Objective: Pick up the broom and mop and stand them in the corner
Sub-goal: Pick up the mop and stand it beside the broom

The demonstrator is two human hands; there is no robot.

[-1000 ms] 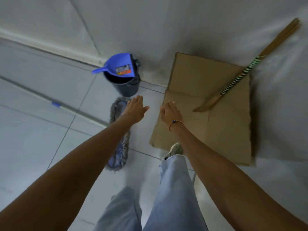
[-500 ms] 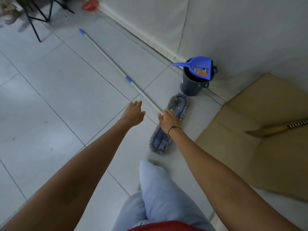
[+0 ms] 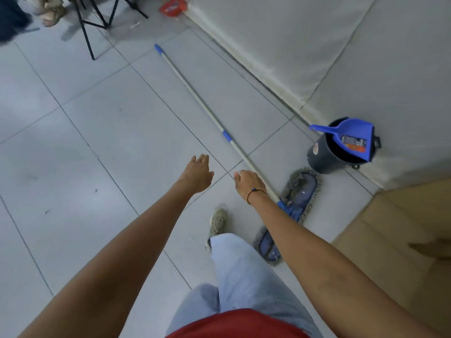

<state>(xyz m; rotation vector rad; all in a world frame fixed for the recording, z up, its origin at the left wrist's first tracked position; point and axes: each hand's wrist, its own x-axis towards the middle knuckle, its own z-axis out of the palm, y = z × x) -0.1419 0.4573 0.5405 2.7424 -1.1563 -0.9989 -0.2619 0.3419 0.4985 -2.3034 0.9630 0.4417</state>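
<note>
The mop lies flat on the tiled floor: its long pale handle (image 3: 195, 93) with blue fittings runs from upper middle down to the blue-grey fringed mop head (image 3: 299, 191) at lower right. My right hand (image 3: 247, 181) hovers just left of the handle's lower part, fingers loose, holding nothing. Further left, my left hand (image 3: 197, 173) is stretched out over bare tiles, fingers apart and empty. Only a brown tip of the broom (image 3: 429, 248) shows at the right edge, lying on cardboard.
A dark bucket (image 3: 327, 157) with a blue dustpan (image 3: 349, 137) in it stands by the white wall, beyond the mop head. Flat cardboard (image 3: 400, 220) covers the floor at right. Black stand legs (image 3: 97, 23) and a red object (image 3: 170, 7) sit at the top. My shoe (image 3: 217, 222) is below my hands.
The view has swung left, away from the cardboard and broom, bringing the whole mop handle into sight. Both hands stay stretched out and empty, the right one now beside the handle.
</note>
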